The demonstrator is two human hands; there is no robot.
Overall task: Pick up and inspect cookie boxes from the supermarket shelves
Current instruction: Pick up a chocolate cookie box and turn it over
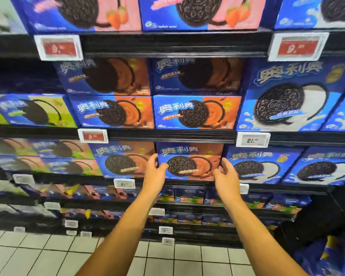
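Observation:
A blue and orange chocolate cookie box [189, 159] stands face-out on the third shelf down, at the middle of the view. My left hand [154, 172] is at its left edge with fingers spread, thumb against the box's side. At the box's right edge my right hand [224, 174] has its fingers curled and apart. Both hands flank the box; neither has closed around it. The box still sits in its row, level with its neighbours.
Matching chocolate boxes [124, 160] sit to the left, white-cream boxes [261, 166] to the right. More rows fill the shelves above and below. Price tags [124, 183] line the black shelf edges. White tiled floor [48, 255] lies below. A dark shape [327, 216] stands at the right.

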